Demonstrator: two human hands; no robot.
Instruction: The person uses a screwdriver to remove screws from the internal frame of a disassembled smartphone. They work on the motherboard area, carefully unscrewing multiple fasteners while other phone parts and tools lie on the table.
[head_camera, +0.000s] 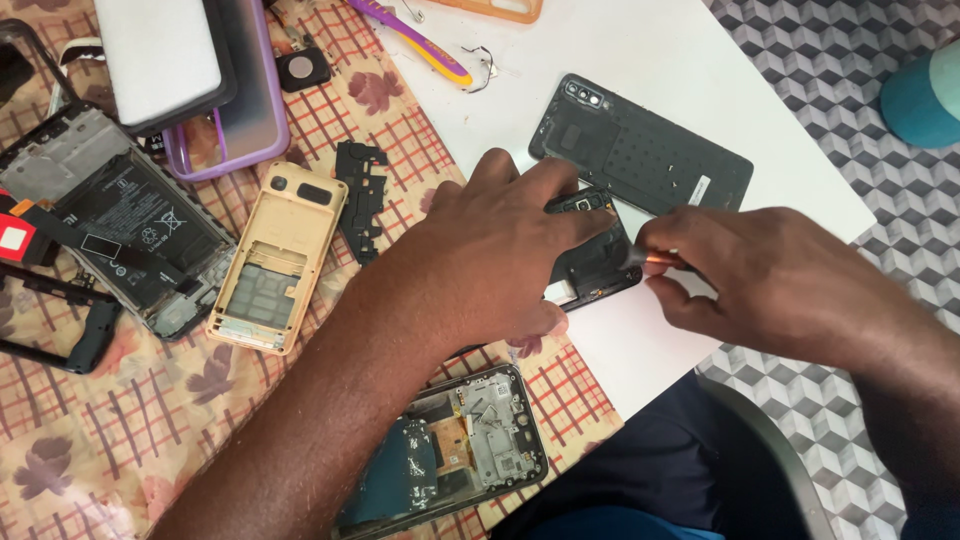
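A dark opened phone (597, 262) lies on the white part of the worktop (640, 60), near its front edge, partly covered by the left hand (490, 265), which lies flat on it with its grip spread, fingers pressing it down. The right hand (770, 275) comes in from the right edge, its grip pinched on a thin tool with an orange shaft (660, 260) whose tip meets the phone's right side. Just behind the phone, touching or nearly so, lies a black back cover (645, 150), inner face up. Further back sits a purple and yellow toothbrush (415, 38). To the left, on the checked cloth (120, 420), lie a black plastic frame piece (360, 195), a gold phone shell (272, 258) and a stripped phone body showing its battery (120, 215). Toward the front edge, under the left forearm, lies another opened phone with a bare circuit board (460, 450).
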